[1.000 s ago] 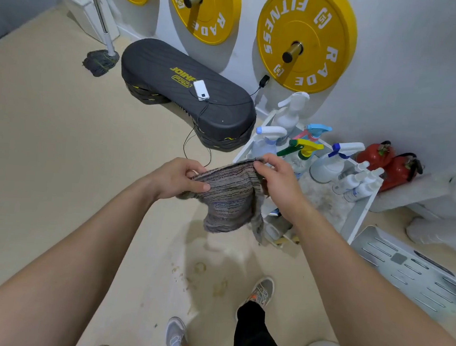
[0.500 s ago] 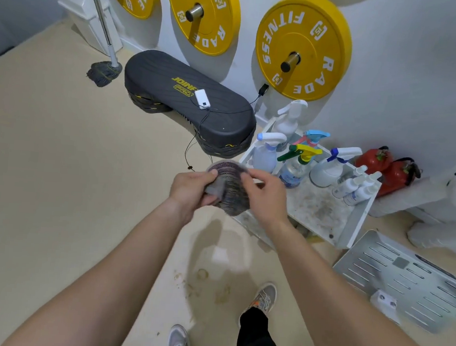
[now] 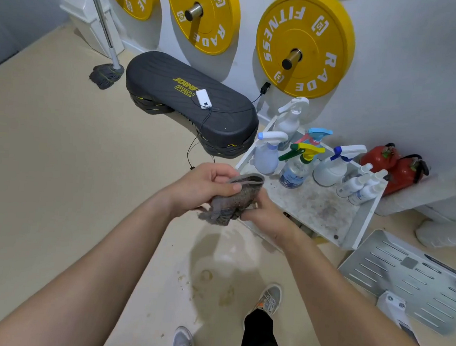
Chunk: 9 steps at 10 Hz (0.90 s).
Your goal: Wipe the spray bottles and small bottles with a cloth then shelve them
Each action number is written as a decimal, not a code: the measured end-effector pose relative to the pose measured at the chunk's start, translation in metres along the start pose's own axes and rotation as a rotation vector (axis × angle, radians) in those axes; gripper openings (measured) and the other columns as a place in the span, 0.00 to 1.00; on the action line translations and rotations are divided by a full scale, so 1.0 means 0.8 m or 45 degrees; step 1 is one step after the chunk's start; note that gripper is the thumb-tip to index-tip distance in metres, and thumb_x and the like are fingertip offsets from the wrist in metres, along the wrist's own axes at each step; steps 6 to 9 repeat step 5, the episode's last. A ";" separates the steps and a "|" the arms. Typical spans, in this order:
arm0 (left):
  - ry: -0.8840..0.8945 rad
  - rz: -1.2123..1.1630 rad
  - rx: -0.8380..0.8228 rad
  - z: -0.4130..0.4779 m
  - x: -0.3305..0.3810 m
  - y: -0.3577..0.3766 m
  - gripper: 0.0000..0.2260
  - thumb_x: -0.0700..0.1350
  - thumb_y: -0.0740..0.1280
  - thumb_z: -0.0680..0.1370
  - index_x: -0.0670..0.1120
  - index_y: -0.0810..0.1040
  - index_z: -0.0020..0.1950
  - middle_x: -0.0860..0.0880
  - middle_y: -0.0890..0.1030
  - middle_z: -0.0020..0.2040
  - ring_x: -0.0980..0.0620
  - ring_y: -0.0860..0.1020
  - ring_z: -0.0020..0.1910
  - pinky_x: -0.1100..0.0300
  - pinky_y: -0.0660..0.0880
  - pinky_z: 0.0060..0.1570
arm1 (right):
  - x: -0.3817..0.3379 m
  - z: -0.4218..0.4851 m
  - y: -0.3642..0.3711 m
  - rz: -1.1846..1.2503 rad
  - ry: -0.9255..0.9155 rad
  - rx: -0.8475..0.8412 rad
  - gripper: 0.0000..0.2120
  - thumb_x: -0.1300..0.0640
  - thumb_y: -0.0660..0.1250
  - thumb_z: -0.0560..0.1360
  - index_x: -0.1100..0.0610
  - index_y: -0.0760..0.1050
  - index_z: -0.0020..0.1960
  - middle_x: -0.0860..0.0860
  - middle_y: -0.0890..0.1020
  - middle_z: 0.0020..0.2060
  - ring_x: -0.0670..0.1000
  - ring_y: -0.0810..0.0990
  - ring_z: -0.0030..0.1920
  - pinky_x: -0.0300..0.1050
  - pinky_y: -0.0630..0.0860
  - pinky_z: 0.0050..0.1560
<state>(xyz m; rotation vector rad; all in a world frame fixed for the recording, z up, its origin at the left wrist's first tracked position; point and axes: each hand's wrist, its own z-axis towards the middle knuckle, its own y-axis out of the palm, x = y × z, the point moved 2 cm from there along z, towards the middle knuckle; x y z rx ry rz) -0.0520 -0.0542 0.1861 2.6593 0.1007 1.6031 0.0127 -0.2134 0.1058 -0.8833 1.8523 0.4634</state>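
Tray (image 3: 320,208): white, stained, by the wall.
Spray bottles (image 3: 267,157): upright at its back, untouched.
Hands: left hand (image 3: 200,187) and right hand (image 3: 267,215) together, both gripping the cloth (image 3: 232,201).
Cloth: spread open a second ago, now wadded; wiping looks imminent.
Small bottles (image 3: 363,187): at tray's right edge.

Grimy white tray (image 3: 359,228) holds spray bottles (image 3: 266,157) and small bottles (image 3: 359,185).

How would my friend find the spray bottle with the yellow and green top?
Look under the rightmost yellow weight plate on the wall, where a dirty white tray holds spray bottles. In the front row, the middle one is the clear spray bottle: only it has a yellow and green trigger; its neighbours' triggers are white or blue.
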 end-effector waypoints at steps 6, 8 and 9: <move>-0.124 -0.650 0.928 0.228 -0.097 -0.090 0.05 0.40 0.64 0.83 0.40 0.79 0.54 0.44 0.78 0.39 0.53 0.77 0.26 0.64 0.73 0.23 | 0.098 0.125 -0.084 0.515 0.311 0.548 0.04 0.64 0.70 0.77 0.59 0.80 0.51 0.56 0.84 0.42 0.52 0.83 0.42 0.46 0.81 0.43; -0.124 -0.650 0.928 0.228 -0.097 -0.090 0.05 0.40 0.64 0.83 0.40 0.79 0.54 0.44 0.78 0.39 0.53 0.77 0.26 0.64 0.73 0.23 | 0.098 0.125 -0.084 0.515 0.311 0.548 0.04 0.64 0.70 0.77 0.59 0.80 0.51 0.56 0.84 0.42 0.52 0.83 0.42 0.46 0.81 0.43; -0.124 -0.650 0.928 0.228 -0.097 -0.090 0.05 0.40 0.64 0.83 0.40 0.79 0.54 0.44 0.78 0.39 0.53 0.77 0.26 0.64 0.73 0.23 | 0.098 0.125 -0.084 0.515 0.311 0.548 0.04 0.64 0.70 0.77 0.59 0.80 0.51 0.56 0.84 0.42 0.52 0.83 0.42 0.46 0.81 0.43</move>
